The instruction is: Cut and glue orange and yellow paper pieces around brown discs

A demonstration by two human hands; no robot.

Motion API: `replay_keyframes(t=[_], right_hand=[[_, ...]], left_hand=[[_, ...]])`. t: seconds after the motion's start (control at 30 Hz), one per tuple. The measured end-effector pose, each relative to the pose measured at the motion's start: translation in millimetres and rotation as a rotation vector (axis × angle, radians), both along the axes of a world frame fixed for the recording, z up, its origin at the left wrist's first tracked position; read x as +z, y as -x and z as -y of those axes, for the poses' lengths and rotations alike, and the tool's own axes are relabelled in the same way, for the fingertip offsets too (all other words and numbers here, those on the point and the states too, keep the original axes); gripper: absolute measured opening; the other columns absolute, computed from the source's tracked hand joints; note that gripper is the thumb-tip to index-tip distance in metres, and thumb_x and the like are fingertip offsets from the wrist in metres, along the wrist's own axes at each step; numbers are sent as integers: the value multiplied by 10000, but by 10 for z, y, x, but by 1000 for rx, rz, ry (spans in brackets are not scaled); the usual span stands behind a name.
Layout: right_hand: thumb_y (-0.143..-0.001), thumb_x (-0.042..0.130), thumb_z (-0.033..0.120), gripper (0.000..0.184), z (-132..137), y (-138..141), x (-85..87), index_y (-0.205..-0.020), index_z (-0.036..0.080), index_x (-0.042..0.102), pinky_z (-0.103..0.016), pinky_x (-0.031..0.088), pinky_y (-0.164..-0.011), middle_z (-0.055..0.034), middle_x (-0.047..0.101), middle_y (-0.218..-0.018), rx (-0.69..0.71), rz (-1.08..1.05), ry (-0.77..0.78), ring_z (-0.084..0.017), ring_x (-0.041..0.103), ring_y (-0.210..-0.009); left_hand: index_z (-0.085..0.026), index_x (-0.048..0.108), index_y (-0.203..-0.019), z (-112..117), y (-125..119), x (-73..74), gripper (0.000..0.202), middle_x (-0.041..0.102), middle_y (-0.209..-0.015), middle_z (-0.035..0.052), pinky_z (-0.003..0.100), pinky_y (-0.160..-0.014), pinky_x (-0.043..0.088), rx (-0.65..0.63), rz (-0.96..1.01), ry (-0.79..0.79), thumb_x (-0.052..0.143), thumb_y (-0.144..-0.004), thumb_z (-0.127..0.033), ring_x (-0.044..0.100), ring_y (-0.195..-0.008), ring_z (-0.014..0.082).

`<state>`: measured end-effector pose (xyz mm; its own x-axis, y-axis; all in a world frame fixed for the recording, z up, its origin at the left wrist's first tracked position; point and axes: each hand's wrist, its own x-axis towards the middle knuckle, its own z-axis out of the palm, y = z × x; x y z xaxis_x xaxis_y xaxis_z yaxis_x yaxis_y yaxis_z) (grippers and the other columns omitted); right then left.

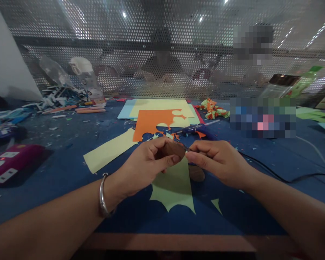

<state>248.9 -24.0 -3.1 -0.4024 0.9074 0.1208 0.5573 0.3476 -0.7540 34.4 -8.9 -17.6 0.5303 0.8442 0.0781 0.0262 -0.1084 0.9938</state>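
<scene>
My left hand (148, 159), with a silver bangle at its wrist, is closed on a round brown disc (175, 151) between thumb and fingers. Thumb and forefinger of my right hand (213, 155) are pinched together at the disc's right edge. A thin dark bit shows at those fingertips, too small to name. Another brown disc (196, 173) lies on the table just below my right hand. Under both hands is a green paper sheet (176, 191) with scalloped cut edges. Beyond them lies an orange sheet (148, 122) with round cut-outs along its edge.
A pale yellow strip (108, 151) lies to the left. Behind the hands is a blue glue gun (196, 129); a black cord (268, 167) runs rightwards. A magenta power strip (16, 162), a bottle (89, 79), crumpled paper (211, 108) and paper scraps stand or lie around.
</scene>
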Motion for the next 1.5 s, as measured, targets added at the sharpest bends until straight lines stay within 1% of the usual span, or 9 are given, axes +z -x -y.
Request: replay_keyframes(t=[0.3,0.57,0.77,0.9,1.0,1.1,1.27,1.4,1.5], right_hand=[[-945,508,565,457,0,-9,5,-712,174,550,-241,267,-483,35,394,-597,15,-11,12,-94,334,-549],[-947,524,558,453,10,-13,4,-716,168,540,-239,241,-476,51,348,-597,51,-107,87,-85,301,-540],[-956,543,517,434,0,-27,-10,-716,157,580,-238,263,-489,49,371,-590,39,-94,29,-83,319,-545],[-963,545,488,432,-33,-39,-12,-681,162,576,-232,283,-489,42,413,-579,4,-80,-37,-78,353,-532],[-963,546,505,446,-69,-61,-23,-670,170,570,-234,246,-450,59,393,-519,-51,-96,-52,-65,318,-463],[-958,543,540,440,-106,-87,-39,-720,174,598,-235,227,-429,80,339,-480,-105,-151,-38,-62,294,-425],[-931,567,588,454,-144,-107,-50,-758,170,613,-236,211,-427,83,310,-512,-142,-184,-17,-61,274,-439],[-925,571,589,452,-140,-107,-36,-756,171,612,-242,192,-428,86,299,-497,-153,-180,-24,-62,267,-430],[-919,569,593,457,-128,-108,-21,-747,171,602,-241,186,-432,85,315,-484,-170,-135,-40,-63,263,-431]], left_hand=[[-168,629,-900,-7,-12,10,121,557,-754,-49,157,-525,382,-38,79,89,715,-887,-251,444,-619,52],[-172,634,-920,-5,21,25,166,549,-762,-41,188,-493,344,-59,20,41,711,-889,-316,421,-572,54],[-176,624,-903,-23,30,51,149,542,-747,-43,196,-474,342,-73,-22,0,697,-888,-305,409,-556,61],[-193,584,-1043,-41,33,28,200,579,-785,-35,196,-531,408,-79,-45,-3,681,-882,-260,501,-640,87],[-215,528,-1141,-56,49,-2,324,658,-870,-10,236,-634,453,-19,-159,-58,669,-852,-184,603,-764,130],[-233,538,-1171,-94,86,0,353,696,-939,14,273,-687,453,81,-348,-211,640,-841,-163,638,-829,165],[-217,531,-1224,-222,177,58,345,686,-966,36,301,-737,450,195,-351,-340,591,-884,-213,625,-838,172],[-193,528,-1275,-303,224,14,509,657,-970,50,326,-735,455,184,-493,-344,688,-792,-227,601,-805,188],[-187,535,-1320,-317,237,-45,581,592,-1142,101,349,-751,474,190,-598,-395,681,-758,-192,601,-814,192]])
